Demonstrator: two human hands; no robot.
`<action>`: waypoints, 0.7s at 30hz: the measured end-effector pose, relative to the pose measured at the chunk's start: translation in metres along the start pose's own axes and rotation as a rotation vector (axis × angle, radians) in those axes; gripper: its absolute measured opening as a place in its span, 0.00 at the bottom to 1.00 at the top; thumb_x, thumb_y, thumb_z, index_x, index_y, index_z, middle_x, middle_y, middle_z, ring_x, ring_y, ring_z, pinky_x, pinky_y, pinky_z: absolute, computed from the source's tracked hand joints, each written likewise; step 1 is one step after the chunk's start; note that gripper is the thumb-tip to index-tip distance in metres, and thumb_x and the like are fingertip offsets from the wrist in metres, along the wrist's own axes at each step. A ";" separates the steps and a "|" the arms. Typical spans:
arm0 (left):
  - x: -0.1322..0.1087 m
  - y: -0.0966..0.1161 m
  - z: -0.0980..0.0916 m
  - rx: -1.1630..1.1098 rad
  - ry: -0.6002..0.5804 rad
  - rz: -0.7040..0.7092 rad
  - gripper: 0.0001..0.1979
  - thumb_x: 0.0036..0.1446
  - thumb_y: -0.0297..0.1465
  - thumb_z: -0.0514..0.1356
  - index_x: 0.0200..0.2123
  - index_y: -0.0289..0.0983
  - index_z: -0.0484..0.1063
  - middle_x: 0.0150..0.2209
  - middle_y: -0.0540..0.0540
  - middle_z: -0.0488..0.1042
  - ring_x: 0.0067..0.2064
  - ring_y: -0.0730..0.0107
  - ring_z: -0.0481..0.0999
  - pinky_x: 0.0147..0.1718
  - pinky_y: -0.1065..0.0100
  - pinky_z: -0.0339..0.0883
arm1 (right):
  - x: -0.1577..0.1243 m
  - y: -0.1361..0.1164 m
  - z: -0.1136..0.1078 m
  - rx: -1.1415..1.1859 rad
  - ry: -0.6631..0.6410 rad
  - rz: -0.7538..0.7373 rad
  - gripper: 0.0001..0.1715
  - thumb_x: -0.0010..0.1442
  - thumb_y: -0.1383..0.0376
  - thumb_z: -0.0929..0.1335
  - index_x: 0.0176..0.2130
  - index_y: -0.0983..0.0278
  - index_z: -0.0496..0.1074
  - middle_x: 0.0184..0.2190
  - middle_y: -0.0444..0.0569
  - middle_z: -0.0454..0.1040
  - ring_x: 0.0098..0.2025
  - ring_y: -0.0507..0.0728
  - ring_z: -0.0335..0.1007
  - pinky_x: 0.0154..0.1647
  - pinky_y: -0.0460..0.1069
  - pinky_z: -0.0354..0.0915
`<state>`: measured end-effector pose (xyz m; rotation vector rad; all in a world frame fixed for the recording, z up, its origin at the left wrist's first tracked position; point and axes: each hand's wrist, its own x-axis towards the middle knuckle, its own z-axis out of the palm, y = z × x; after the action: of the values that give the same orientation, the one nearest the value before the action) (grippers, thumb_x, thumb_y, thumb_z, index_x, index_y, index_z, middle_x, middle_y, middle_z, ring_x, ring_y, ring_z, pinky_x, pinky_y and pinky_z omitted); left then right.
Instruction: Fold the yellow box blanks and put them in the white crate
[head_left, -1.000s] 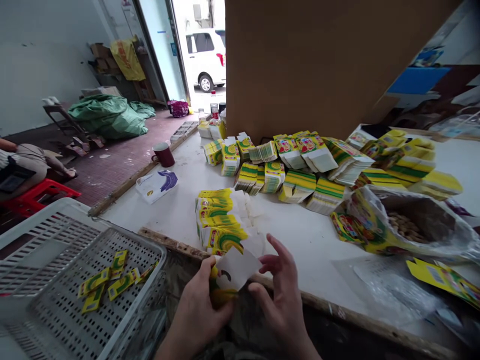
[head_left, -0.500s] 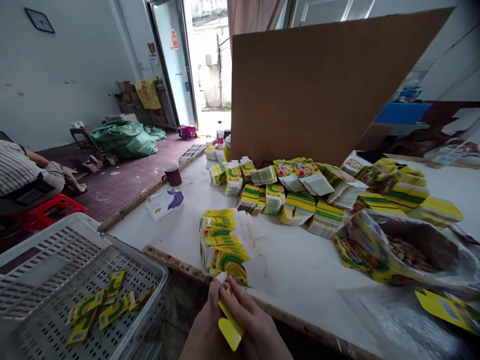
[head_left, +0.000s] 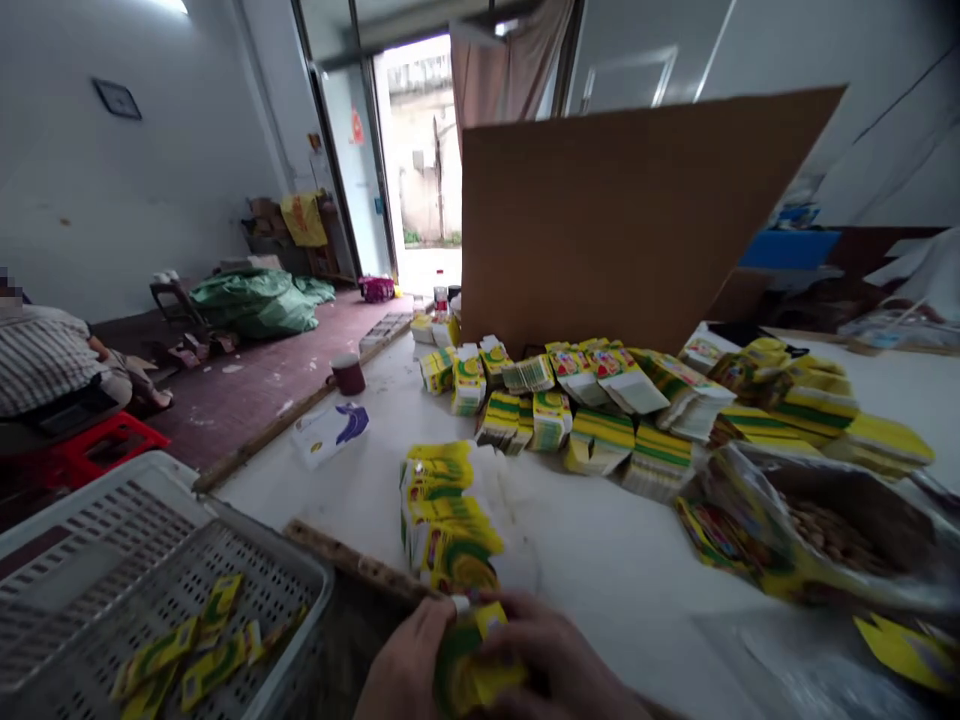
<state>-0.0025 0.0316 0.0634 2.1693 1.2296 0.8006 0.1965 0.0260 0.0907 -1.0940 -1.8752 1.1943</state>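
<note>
At the bottom edge of the view, my left hand (head_left: 405, 672) and my right hand (head_left: 559, 665) are both closed on a small yellow-and-green carton (head_left: 472, 665) held between them. The picture is smeared by motion there. Just beyond my hands, a fanned row of flat yellow cartons (head_left: 446, 515) lies on the white table (head_left: 600, 550).
A white slotted crate (head_left: 90, 560) at the left holds several small yellow cartons (head_left: 195, 645). Stacks of flat cartons (head_left: 600, 400) line the table's back before a brown cardboard sheet (head_left: 637, 220). An open bag of nuts (head_left: 825, 520) lies right. A person sits far left.
The view has tilted upward, so my hands have dropped to the bottom edge. The white flat blank I held open a second ago is now folded into a small yellow carton gripped by both hands.
</note>
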 end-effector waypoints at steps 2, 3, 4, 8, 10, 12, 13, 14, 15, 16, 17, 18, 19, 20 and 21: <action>-0.001 0.010 -0.007 -0.035 0.036 -0.059 0.25 0.44 0.28 0.65 0.48 0.38 0.68 0.44 0.41 0.76 0.46 0.53 0.76 0.46 0.58 0.72 | -0.003 -0.008 0.010 0.013 0.141 0.026 0.18 0.52 0.70 0.71 0.44 0.57 0.75 0.58 0.52 0.67 0.60 0.63 0.63 0.60 0.57 0.60; 0.000 0.013 -0.012 -0.085 0.058 -0.099 0.25 0.44 0.28 0.65 0.49 0.39 0.67 0.45 0.41 0.75 0.47 0.53 0.76 0.46 0.57 0.71 | -0.004 -0.009 0.016 0.047 0.212 0.031 0.23 0.52 0.69 0.71 0.49 0.57 0.70 0.60 0.53 0.65 0.60 0.62 0.62 0.60 0.57 0.61; 0.001 0.015 -0.019 -0.171 0.095 -0.140 0.26 0.44 0.29 0.66 0.49 0.39 0.67 0.45 0.42 0.75 0.47 0.55 0.76 0.46 0.58 0.72 | -0.006 -0.007 0.020 0.087 0.280 0.033 0.29 0.53 0.67 0.71 0.54 0.58 0.65 0.60 0.55 0.63 0.59 0.62 0.64 0.59 0.57 0.62; 0.007 0.010 -0.054 -0.770 0.843 -0.173 0.24 0.48 0.46 0.64 0.46 0.42 0.67 0.43 0.48 0.75 0.43 0.63 0.77 0.42 0.65 0.73 | -0.013 0.011 0.018 -0.049 0.490 0.157 0.24 0.58 0.62 0.67 0.53 0.62 0.62 0.47 0.54 0.73 0.44 0.57 0.73 0.46 0.53 0.70; 0.011 0.005 -0.067 -1.088 1.109 -0.233 0.30 0.53 0.59 0.51 0.44 0.41 0.69 0.48 0.45 0.73 0.52 0.61 0.73 0.53 0.61 0.67 | -0.011 0.021 0.010 -0.250 0.518 0.249 0.08 0.59 0.64 0.66 0.40 0.62 0.68 0.35 0.50 0.75 0.37 0.58 0.73 0.40 0.53 0.70; 0.013 0.004 -0.069 -1.297 1.112 -0.424 0.30 0.54 0.59 0.48 0.41 0.39 0.68 0.50 0.42 0.72 0.55 0.59 0.71 0.57 0.57 0.63 | -0.005 0.026 0.007 -0.359 0.512 0.290 0.01 0.57 0.68 0.66 0.33 0.62 0.69 0.31 0.49 0.74 0.35 0.59 0.71 0.38 0.53 0.68; 0.013 0.005 -0.065 -1.358 1.058 -0.512 0.28 0.54 0.57 0.51 0.40 0.39 0.68 0.50 0.41 0.72 0.54 0.58 0.71 0.56 0.55 0.64 | 0.001 0.028 0.008 -0.384 0.512 0.294 0.02 0.56 0.69 0.67 0.33 0.62 0.70 0.32 0.50 0.74 0.36 0.59 0.71 0.38 0.54 0.67; 0.014 0.007 -0.059 -1.392 1.008 -0.573 0.26 0.54 0.55 0.53 0.40 0.38 0.68 0.49 0.40 0.72 0.53 0.59 0.72 0.53 0.55 0.66 | 0.007 0.029 0.010 -0.416 0.517 0.299 0.03 0.55 0.70 0.67 0.33 0.62 0.70 0.33 0.51 0.74 0.37 0.60 0.70 0.39 0.55 0.66; 0.014 0.010 -0.052 -1.407 0.955 -0.611 0.24 0.54 0.52 0.56 0.41 0.38 0.68 0.48 0.41 0.72 0.51 0.60 0.74 0.50 0.57 0.69 | 0.014 0.029 0.013 -0.448 0.525 0.306 0.04 0.54 0.70 0.68 0.34 0.62 0.70 0.34 0.52 0.73 0.38 0.62 0.69 0.40 0.55 0.65; 0.014 0.012 -0.044 -1.414 0.887 -0.635 0.22 0.54 0.49 0.58 0.43 0.38 0.69 0.48 0.41 0.72 0.48 0.62 0.74 0.46 0.61 0.71 | 0.020 0.030 0.017 -0.475 0.533 0.316 0.06 0.53 0.71 0.68 0.34 0.62 0.70 0.35 0.53 0.73 0.39 0.63 0.69 0.40 0.56 0.65; 0.014 0.014 -0.037 -1.413 0.827 -0.656 0.21 0.54 0.46 0.60 0.44 0.37 0.69 0.47 0.42 0.73 0.45 0.65 0.75 0.42 0.64 0.72 | 0.025 0.031 0.021 -0.497 0.540 0.325 0.07 0.52 0.72 0.69 0.33 0.62 0.70 0.35 0.54 0.72 0.39 0.64 0.68 0.40 0.57 0.64; 0.014 0.014 -0.030 -1.405 0.778 -0.678 0.19 0.53 0.43 0.62 0.44 0.37 0.70 0.45 0.44 0.73 0.43 0.67 0.75 0.39 0.67 0.72 | 0.029 0.032 0.025 -0.513 0.546 0.333 0.08 0.51 0.73 0.69 0.32 0.62 0.70 0.34 0.54 0.72 0.38 0.64 0.68 0.39 0.56 0.64; 0.013 0.014 -0.024 -1.398 0.738 -0.697 0.18 0.52 0.40 0.64 0.44 0.38 0.70 0.44 0.45 0.74 0.41 0.69 0.75 0.37 0.69 0.71 | 0.032 0.033 0.028 -0.520 0.551 0.336 0.08 0.50 0.74 0.69 0.31 0.62 0.69 0.33 0.53 0.71 0.37 0.63 0.67 0.38 0.56 0.63; 0.012 0.014 -0.020 -1.392 0.707 -0.707 0.18 0.52 0.38 0.65 0.44 0.38 0.70 0.43 0.45 0.74 0.39 0.70 0.75 0.35 0.71 0.71 | 0.033 0.034 0.029 -0.521 0.554 0.334 0.09 0.50 0.75 0.68 0.30 0.61 0.68 0.32 0.52 0.71 0.37 0.63 0.67 0.38 0.55 0.63; 0.011 0.013 -0.016 -1.388 0.688 -0.711 0.18 0.51 0.37 0.66 0.44 0.38 0.70 0.42 0.46 0.74 0.39 0.71 0.74 0.34 0.72 0.71 | 0.033 0.035 0.029 -0.515 0.558 0.328 0.09 0.50 0.75 0.68 0.29 0.61 0.68 0.31 0.51 0.71 0.36 0.62 0.67 0.37 0.54 0.63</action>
<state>-0.0020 0.0382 0.0858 0.3137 1.0304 1.4617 0.1674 0.0528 0.0502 -1.8476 -1.6188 0.4657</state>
